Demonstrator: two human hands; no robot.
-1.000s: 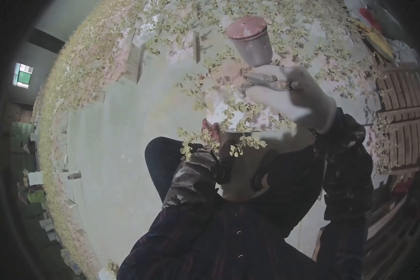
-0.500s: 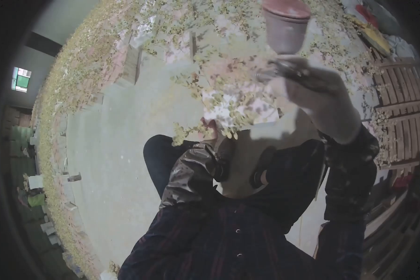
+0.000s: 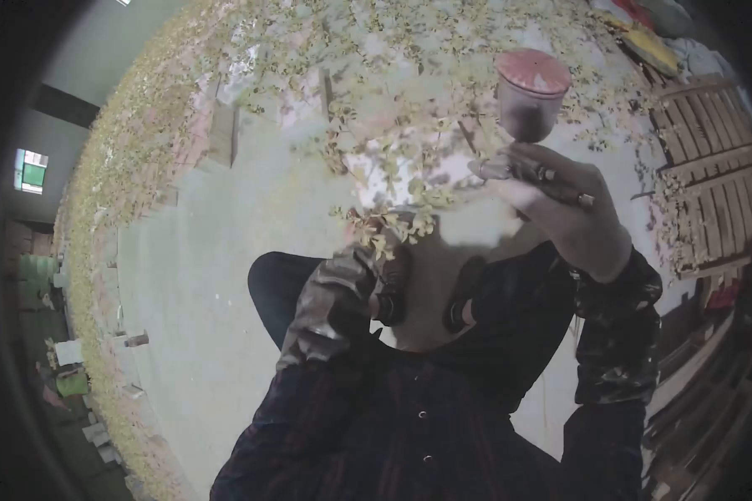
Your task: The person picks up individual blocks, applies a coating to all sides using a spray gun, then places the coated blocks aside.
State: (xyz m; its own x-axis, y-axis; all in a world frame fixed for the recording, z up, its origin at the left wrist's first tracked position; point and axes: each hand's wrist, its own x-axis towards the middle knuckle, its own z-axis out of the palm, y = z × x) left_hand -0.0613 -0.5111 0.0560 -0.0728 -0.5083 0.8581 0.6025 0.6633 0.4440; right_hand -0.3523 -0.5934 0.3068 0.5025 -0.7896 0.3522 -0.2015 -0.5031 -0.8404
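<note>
My left hand (image 3: 369, 232), partly hidden by leaves, is low in front of me, its fingers closed on a leafy stem (image 3: 384, 242). Pale yellow-green leaves spread around and beyond it. To the right, my right hand (image 3: 572, 196) is wrapped round a dark metallic hand tool (image 3: 536, 174), whose tip points left toward the leaves. The exact kind of tool is unclear. Just beyond the right hand's fingers is a greyish cup-shaped container (image 3: 532, 113) with a pink, whitish-marked top (image 3: 533, 71). Whether the hand touches it cannot be made out.
Leafy plants (image 3: 292, 50) cover the far side and curve down the left. A wooden board (image 3: 223, 134) stands among them. Slatted wooden pallets (image 3: 714, 134) lie at the right, below yellow and grey bags (image 3: 647, 46). My knees and shoes are below my hands.
The container appears lower in view, its pink top now fully visible. My right hand and tool have moved slightly down, and the leaves by my left hand have shifted. The whole view has tilted a little.
</note>
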